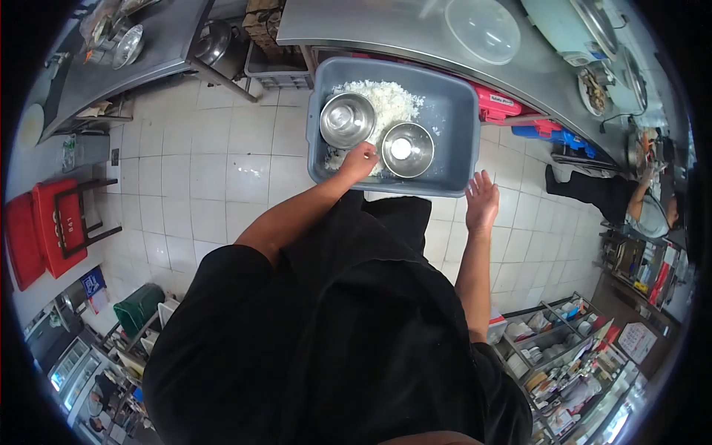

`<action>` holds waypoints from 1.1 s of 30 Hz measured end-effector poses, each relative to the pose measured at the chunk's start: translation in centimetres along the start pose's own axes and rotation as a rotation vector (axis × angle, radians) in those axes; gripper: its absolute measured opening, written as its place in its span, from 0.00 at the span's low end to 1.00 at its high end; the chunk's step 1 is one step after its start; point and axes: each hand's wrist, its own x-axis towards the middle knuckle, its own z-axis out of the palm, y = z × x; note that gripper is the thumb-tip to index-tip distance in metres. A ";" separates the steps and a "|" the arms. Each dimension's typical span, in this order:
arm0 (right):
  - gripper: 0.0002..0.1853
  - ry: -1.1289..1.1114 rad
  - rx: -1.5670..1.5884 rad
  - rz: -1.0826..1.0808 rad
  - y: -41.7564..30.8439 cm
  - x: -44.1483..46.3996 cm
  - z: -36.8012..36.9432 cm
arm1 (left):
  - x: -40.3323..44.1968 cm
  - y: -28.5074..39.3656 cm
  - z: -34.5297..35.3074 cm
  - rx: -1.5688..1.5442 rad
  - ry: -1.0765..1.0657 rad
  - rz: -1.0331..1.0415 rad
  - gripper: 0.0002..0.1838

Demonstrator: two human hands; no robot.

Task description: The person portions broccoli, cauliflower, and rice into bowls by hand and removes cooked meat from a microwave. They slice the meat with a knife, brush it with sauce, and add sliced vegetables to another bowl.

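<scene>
A grey tub sits in front of the person, close to the edge of a steel table. Loose white food, which looks like rice, is heaped in the left and middle part of the tub, with a few bits scattered towards the right. Two round metal bowls are inside the tub. The left bowl rests among the white food, near the tub's left wall; the right bowl is just beside it, a little closer to the person, with a bright round patch at its bottom. I cannot tell whether that patch is food or a reflection.

The left hand is over the near side of the tub, between the two bowls, with its fingers bent inwards. Whether it grips anything or touches either bowl is too unclear to tell. The right hand is open and empty, fingers loosely spread, beside the tub's near right corner; I cannot tell if it touches the rim.

On the steel table lies a round, see-through lid. Red boxes show to the right of the tub, and another person is well apart on the far right
</scene>
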 end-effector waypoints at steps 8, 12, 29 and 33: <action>0.36 -0.102 -0.272 0.155 3.4 18.7 5.2 | 3.3 0.7 2.2 0.178 0.095 -0.108 0.22; 0.35 -0.256 -0.428 0.286 7.3 27.7 10.1 | 4.3 0.1 2.9 0.079 0.109 -0.164 0.19; 0.50 -1.143 -1.407 0.494 6.8 31.5 24.8 | -0.4 2.7 5.1 0.082 0.327 -0.347 0.10; 0.41 -1.279 -1.446 0.414 13.8 31.5 21.8 | -3.8 3.1 3.1 -0.059 0.403 -0.421 0.11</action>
